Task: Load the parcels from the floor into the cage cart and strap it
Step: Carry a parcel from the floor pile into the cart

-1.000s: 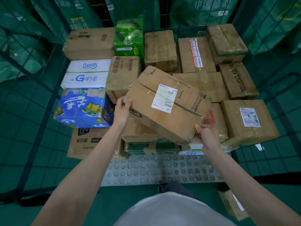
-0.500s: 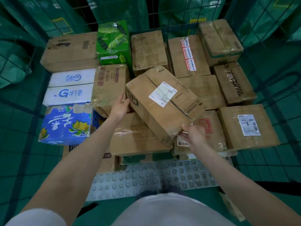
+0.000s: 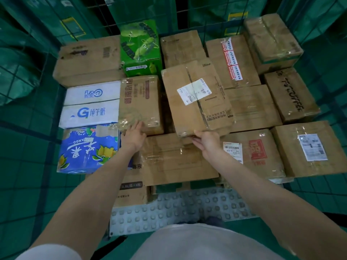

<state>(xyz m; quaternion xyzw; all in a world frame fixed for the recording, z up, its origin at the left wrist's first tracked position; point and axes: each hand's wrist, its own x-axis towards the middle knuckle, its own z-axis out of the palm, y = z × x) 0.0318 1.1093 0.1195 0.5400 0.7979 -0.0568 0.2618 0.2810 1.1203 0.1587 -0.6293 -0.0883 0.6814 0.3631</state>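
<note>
A brown cardboard parcel with a white label lies flat on top of other boxes in the middle of the cage cart. My right hand touches its near edge with fingers stretched out. My left hand rests with straight fingers on the near end of a taped brown box just to the left. Many parcels fill the cart around them: a blue mango carton, white milk cartons and a green box.
Green wire mesh walls enclose the cart on the left, back and right. A grey studded plate forms the cart's near lip in front of me. Brown labelled boxes are packed at the right.
The labelled parcel went from being held tilted above the stack to lying flat among the boxes. Both hands let go of its sides and now lie flat at the near edges.
</note>
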